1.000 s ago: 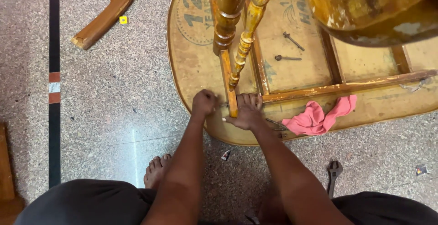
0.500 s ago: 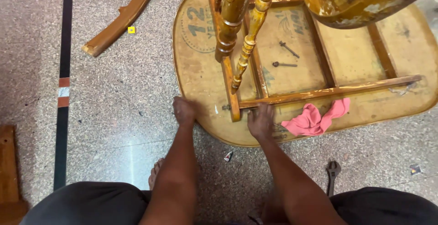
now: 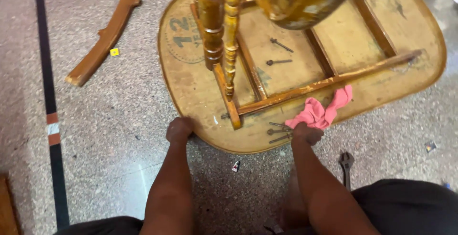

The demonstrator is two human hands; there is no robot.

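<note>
An oval wooden tabletop (image 3: 191, 92) lies upside down on the floor, with turned legs (image 3: 212, 25) rising toward the camera. My left hand (image 3: 180, 130) is curled over its near rim. My right hand (image 3: 307, 133) rests knuckles-up on the underside near the rim. It touches the lower end of a pink cloth (image 3: 320, 112) and sits beside several loose bolts (image 3: 278, 132). Its fingers are hidden. A slanted wooden brace (image 3: 329, 81) crosses the frame just beyond both hands.
Two more bolts (image 3: 279, 54) lie inside the frame. A detached curved wooden piece (image 3: 107, 37) lies on the speckled floor at left. A wrench (image 3: 346, 164) is by my right knee, and a small scrap (image 3: 235, 166) lies between my arms. A black floor stripe (image 3: 47, 97) runs along the left.
Both hands have left the brace joint and moved apart, the left to the tabletop's rim and the right to the cloth and bolts. The view has shifted closer.
</note>
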